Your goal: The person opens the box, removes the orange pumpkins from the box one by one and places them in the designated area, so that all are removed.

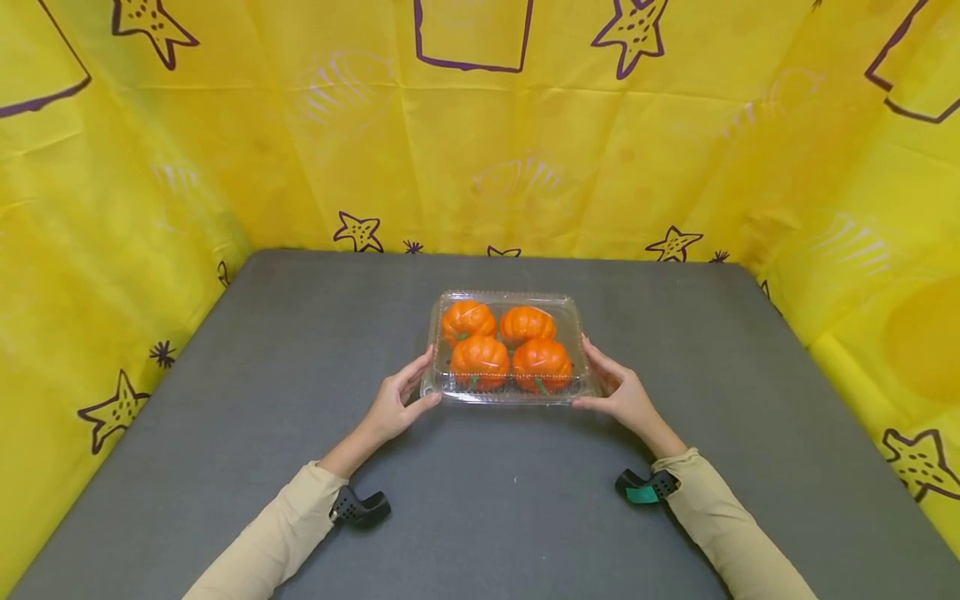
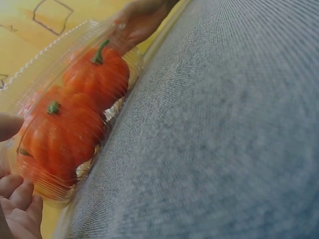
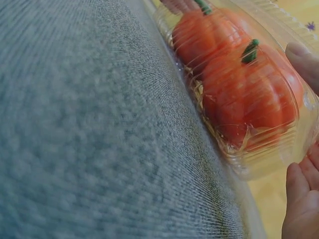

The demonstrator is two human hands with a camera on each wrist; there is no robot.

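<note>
A clear plastic clamshell container [image 1: 510,399] with its lid down sits in front of me at mid-table. Inside are several small orange pumpkins [image 1: 480,361] with green stems. My left hand [image 1: 393,407] holds the container's left end, thumb at the front corner and fingers along the side. At the opposite end, my right hand [image 1: 624,397] grips it in the same way. The left wrist view shows the left fingers [image 2: 21,204] against the plastic; the right fingers [image 3: 301,186] appear in the right wrist view. Whether the container's base touches the table, I cannot tell.
The dark grey table [image 1: 510,500] extends around the container on all sides. Yellow cloth [image 1: 450,158] with starfish drawings hangs behind the table and along both sides. A black wrist mount [image 1: 362,506] projects from the left sleeve and another mount [image 1: 647,486] from the right.
</note>
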